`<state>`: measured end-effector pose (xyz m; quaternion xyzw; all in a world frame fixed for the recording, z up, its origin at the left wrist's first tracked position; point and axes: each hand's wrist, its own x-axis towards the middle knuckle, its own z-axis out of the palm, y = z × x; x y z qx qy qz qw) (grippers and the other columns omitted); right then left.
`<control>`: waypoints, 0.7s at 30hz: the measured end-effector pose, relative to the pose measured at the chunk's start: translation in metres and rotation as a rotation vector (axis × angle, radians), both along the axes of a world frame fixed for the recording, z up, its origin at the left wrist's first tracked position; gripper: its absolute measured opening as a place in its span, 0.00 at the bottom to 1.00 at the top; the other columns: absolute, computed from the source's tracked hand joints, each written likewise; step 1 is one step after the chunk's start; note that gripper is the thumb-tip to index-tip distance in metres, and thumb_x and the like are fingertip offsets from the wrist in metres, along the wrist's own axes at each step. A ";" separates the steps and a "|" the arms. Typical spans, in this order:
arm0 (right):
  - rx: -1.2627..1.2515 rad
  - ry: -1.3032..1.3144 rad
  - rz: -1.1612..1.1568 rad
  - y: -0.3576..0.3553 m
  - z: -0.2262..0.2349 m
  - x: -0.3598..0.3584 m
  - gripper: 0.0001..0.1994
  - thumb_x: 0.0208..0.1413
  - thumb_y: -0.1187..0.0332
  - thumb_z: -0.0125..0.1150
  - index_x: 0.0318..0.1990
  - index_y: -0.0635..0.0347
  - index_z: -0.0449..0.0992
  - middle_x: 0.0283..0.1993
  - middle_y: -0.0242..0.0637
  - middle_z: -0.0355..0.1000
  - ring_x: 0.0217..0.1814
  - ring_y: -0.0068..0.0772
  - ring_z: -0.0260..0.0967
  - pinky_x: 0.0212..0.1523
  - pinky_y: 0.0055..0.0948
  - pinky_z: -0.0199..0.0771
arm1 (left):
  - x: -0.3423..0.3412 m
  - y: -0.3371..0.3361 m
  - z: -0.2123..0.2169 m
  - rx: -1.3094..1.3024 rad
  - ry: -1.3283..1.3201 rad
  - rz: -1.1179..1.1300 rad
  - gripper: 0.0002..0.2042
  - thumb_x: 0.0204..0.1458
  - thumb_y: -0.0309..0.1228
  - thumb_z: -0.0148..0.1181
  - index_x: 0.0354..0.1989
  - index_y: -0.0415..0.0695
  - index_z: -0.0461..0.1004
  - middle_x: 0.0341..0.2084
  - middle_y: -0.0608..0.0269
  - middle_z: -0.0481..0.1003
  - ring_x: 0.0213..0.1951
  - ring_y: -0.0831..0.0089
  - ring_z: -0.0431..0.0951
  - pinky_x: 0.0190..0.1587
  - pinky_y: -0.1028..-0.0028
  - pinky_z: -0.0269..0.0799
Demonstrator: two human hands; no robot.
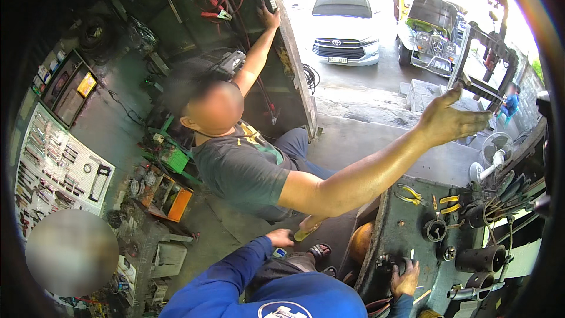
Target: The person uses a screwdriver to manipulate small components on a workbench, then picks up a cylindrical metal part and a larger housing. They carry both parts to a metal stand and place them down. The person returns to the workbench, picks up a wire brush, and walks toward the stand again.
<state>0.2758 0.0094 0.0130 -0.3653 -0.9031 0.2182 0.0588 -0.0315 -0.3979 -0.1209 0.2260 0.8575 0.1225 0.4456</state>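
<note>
A person in blue sleeves sits at a grimy metal bench (406,224). The right hand (406,277) lies on the bench's near edge, its fingers loosely bent and clasping nothing, with the fingertips against a dark round fitting (386,262) just to its left. The left hand (281,237) hangs over the lap, knuckles up and fingers curled under. Whether it grips anything cannot be told. A small blue-and-white object (280,253) shows just below it, and a sandalled foot (321,253) is on the floor to its right.

Beyond the right hand, black metal cylinders (482,257) and yellow-handled pliers (450,203) lie on the bench top. Just past the left hand sits a co-worker in a grey shirt (244,171), whose outstretched arm crosses above the bench and ends in an open, empty hand (448,121). The co-worker's other hand (269,16) is pressed flat against the edge of a tall metal panel (294,59).

Far to the left of both hands, a pegboard of tools (56,168) hangs on the wall. In the distance, a white car (344,29) stands in the daylight outside.
</note>
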 end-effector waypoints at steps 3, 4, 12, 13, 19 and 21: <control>-0.021 0.075 0.008 -0.006 -0.003 -0.010 0.21 0.54 0.65 0.70 0.55 0.60 0.77 0.57 0.59 0.69 0.62 0.65 0.65 0.66 0.51 0.66 | 0.011 -0.091 -0.028 -0.156 -0.017 0.390 0.34 0.48 0.48 0.69 0.58 0.34 0.77 0.59 0.40 0.77 0.60 0.50 0.78 0.63 0.60 0.73; -0.021 0.110 0.009 -0.010 -0.002 -0.013 0.21 0.54 0.66 0.70 0.55 0.60 0.77 0.57 0.59 0.69 0.62 0.65 0.66 0.65 0.51 0.67 | 0.025 -0.118 -0.034 -0.214 0.032 0.491 0.34 0.47 0.48 0.69 0.58 0.34 0.78 0.58 0.41 0.78 0.59 0.50 0.79 0.63 0.60 0.74; -0.192 0.077 0.170 -0.040 0.003 -0.021 0.18 0.56 0.63 0.69 0.53 0.57 0.79 0.50 0.55 0.74 0.54 0.63 0.73 0.55 0.51 0.75 | 0.112 -0.174 -0.079 -0.328 -0.112 0.708 0.40 0.45 0.56 0.70 0.55 0.29 0.78 0.57 0.39 0.79 0.60 0.50 0.79 0.62 0.62 0.74; -0.139 0.082 0.233 -0.044 0.001 -0.020 0.18 0.57 0.62 0.68 0.53 0.57 0.79 0.50 0.54 0.76 0.54 0.62 0.74 0.55 0.51 0.75 | 0.114 -0.170 -0.081 -0.303 -0.099 0.688 0.41 0.44 0.57 0.71 0.55 0.29 0.78 0.56 0.39 0.79 0.60 0.50 0.79 0.62 0.62 0.74; -0.220 -0.030 0.408 -0.060 -0.009 -0.022 0.19 0.59 0.58 0.65 0.53 0.59 0.80 0.49 0.52 0.77 0.53 0.60 0.74 0.55 0.49 0.76 | 0.085 -0.157 -0.077 -0.197 -0.014 0.712 0.31 0.45 0.49 0.72 0.50 0.34 0.82 0.48 0.42 0.82 0.50 0.53 0.83 0.55 0.62 0.77; -0.231 -0.052 0.447 -0.064 -0.009 -0.024 0.19 0.59 0.58 0.65 0.53 0.60 0.80 0.49 0.52 0.77 0.53 0.60 0.74 0.55 0.49 0.76 | 0.069 -0.155 -0.074 -0.132 0.011 0.723 0.26 0.46 0.47 0.72 0.47 0.37 0.84 0.39 0.50 0.85 0.41 0.59 0.86 0.47 0.64 0.80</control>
